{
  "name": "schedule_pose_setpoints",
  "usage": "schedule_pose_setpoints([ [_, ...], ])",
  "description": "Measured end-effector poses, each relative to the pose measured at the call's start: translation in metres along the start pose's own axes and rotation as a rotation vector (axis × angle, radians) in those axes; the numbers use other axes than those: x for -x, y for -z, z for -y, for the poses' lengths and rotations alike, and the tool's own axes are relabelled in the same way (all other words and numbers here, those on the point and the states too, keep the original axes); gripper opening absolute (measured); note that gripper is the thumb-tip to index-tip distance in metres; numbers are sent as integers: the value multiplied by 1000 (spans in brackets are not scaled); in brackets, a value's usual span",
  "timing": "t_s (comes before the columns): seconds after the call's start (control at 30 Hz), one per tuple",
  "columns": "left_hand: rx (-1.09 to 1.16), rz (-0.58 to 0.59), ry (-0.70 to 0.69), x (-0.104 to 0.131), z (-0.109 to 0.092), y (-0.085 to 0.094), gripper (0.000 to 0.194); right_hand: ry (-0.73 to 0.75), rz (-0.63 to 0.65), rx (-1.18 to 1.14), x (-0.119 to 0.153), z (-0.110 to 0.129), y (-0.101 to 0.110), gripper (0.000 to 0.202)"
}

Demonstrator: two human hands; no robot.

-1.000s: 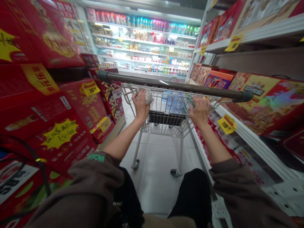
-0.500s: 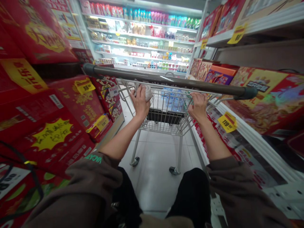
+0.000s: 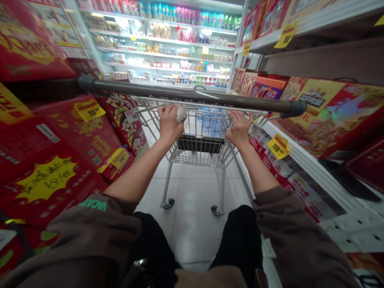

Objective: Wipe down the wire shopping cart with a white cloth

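A wire shopping cart (image 3: pixel 200 160) stands in front of me, its brown handlebar (image 3: pixel 192 95) crossing above both hands. My left hand (image 3: pixel 170 126) is closed round a crumpled whitish wad (image 3: pixel 181 114), perhaps cloth or paper, at the near rim of the basket. On the right side of that rim, my right hand (image 3: pixel 239 130) has its fingers curled over the wire; the fingertips are partly hidden. Inside the basket, clear blue-tinted bottles (image 3: pixel 213 120) show through the wires. A black panel (image 3: pixel 200 144) sits low on the basket's near side.
Red gift boxes (image 3: pixel 90 132) with yellow price tags are stacked along the left. On the right, a white shelf (image 3: pixel 306 176) holds more boxes (image 3: pixel 327 116). A lit cooler (image 3: pixel 168 44) with packaged goods spans the far end. Pale tiles (image 3: pixel 192 208) cover the floor between the cart's rear wheels.
The view has shifted, so the cart, hands and shelves appear further left and slightly higher. Both hands remain at the basket's near rim, the wad still in my left hand.
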State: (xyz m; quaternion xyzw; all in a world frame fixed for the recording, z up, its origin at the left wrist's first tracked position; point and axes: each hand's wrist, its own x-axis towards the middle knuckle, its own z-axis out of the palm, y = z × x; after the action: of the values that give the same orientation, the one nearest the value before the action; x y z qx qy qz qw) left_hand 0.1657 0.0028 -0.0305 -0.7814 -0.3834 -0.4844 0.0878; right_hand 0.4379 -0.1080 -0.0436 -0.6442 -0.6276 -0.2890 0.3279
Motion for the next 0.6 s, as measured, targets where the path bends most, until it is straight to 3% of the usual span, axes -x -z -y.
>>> schedule_pose_setpoints([
  [0.13, 73, 61, -93, 6, -63, -31, 48, 13, -3, -8, 4, 11, -2, 74],
  [0.23, 106, 127, -212, 9, -106, -49, 55, 7, 0, -8, 8, 7, 2, 75],
  [0.3, 103, 135, -236, 7, -112, -52, 58, 3, 6, 22, 11, -1, 8, 75],
  [0.5, 57, 85, -91, -11, -94, -40, 38, 38, -2, 11, 18, -16, 16, 70],
  [0.6, 35, 124, -109, -12, -117, -45, 36, 31, -34, -14, 17, -14, 14, 64],
])
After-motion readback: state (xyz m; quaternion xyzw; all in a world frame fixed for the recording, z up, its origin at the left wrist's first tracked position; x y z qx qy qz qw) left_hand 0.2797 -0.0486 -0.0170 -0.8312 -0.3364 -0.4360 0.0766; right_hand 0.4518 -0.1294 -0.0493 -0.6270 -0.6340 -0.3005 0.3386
